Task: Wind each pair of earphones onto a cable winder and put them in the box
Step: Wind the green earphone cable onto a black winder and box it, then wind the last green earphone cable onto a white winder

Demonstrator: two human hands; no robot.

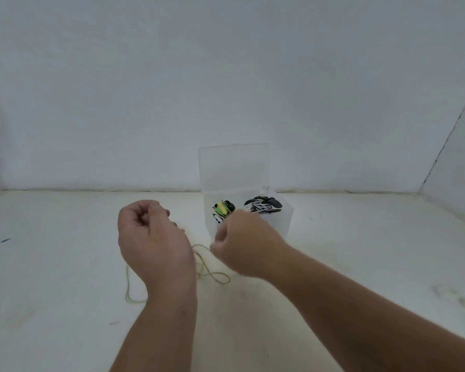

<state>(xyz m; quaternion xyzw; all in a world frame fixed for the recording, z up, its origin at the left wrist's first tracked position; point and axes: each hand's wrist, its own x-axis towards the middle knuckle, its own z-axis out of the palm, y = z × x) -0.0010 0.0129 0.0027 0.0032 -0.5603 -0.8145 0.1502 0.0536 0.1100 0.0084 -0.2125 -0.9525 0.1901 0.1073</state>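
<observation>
White table (65, 264), plain wall. One wound pair (263, 205) already sits in the clear box (286, 224). Right hand (242, 245) pinches a green winder (223, 209) beside it; yellow-green cable (210, 272) mostly loose, winding barely begun. Left hand (151, 237) curled; hold cannot be told.

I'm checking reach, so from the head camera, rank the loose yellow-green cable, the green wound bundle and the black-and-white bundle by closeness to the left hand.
1. The loose cable, looped right beside the left hand.
2. The green bundle, on the left side of the box.
3. The black-and-white bundle, on the box's right side.
</observation>
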